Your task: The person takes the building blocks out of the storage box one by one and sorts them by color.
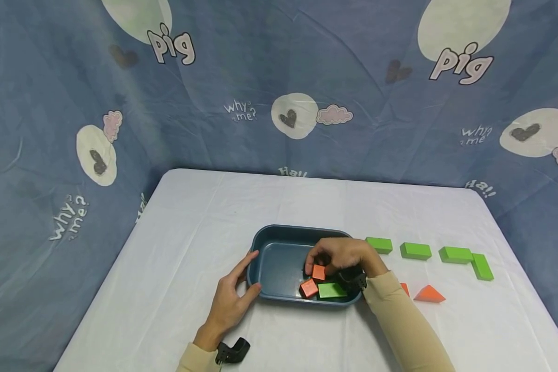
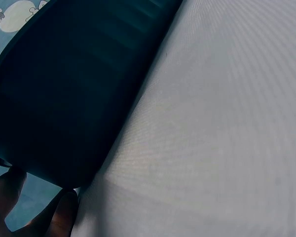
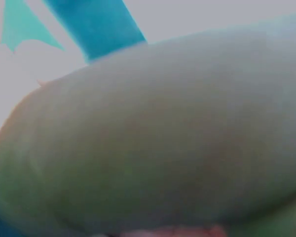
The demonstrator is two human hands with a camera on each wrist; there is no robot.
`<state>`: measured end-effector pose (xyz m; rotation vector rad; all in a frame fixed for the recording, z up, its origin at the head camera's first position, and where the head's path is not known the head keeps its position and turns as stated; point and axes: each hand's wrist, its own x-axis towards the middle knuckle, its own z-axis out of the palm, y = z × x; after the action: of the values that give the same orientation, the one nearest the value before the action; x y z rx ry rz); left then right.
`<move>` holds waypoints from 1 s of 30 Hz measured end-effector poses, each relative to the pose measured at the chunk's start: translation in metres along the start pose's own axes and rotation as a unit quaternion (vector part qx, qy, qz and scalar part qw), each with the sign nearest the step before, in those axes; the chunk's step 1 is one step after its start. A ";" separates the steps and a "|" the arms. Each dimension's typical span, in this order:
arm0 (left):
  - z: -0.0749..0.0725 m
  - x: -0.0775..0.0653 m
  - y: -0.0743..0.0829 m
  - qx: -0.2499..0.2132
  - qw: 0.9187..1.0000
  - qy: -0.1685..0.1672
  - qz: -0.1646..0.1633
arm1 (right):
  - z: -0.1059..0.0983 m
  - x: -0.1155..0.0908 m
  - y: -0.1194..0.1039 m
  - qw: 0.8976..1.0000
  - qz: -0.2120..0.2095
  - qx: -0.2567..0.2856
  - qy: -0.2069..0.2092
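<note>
A dark blue tray (image 1: pixel 279 227) sits on the table. Inside its right half, my right hand (image 1: pixel 337 254) pinches an orange block (image 1: pixel 319 273) between fingers and thumb. Close by in the tray lie a second orange block (image 1: pixel 308 288) and a green block (image 1: pixel 332 290), partly covered by the wrist strap. My left hand (image 1: pixel 230 299), thumb and fingers spread, touches the tray's left end; the left wrist view shows its fingertips (image 2: pixel 64 210) right at the tray's dark wall (image 2: pixel 64 98). A blurred, pale form fills most of the right wrist view.
Right of the tray, several green blocks (image 1: pixel 416 251) stand in a row on the white tabletop (image 1: pixel 204 217). In front of them lies an orange triangular block (image 1: pixel 429 294); another orange piece (image 1: pixel 404 288) is half hidden by the right sleeve. A blue printed curtain (image 1: pixel 242 62) hangs behind.
</note>
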<state>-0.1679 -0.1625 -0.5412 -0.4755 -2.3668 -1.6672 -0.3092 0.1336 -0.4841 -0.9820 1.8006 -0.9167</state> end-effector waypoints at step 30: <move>0.000 0.000 0.001 -0.004 1.000 0.006 0.000 | -0.002 -0.005 -0.014 0.991 -0.041 -0.031 0.127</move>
<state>-0.1678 -0.1625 -0.5401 -0.4654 -2.3534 -1.6744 -0.3055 0.1323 -0.4692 -1.0219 2.0233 -1.0823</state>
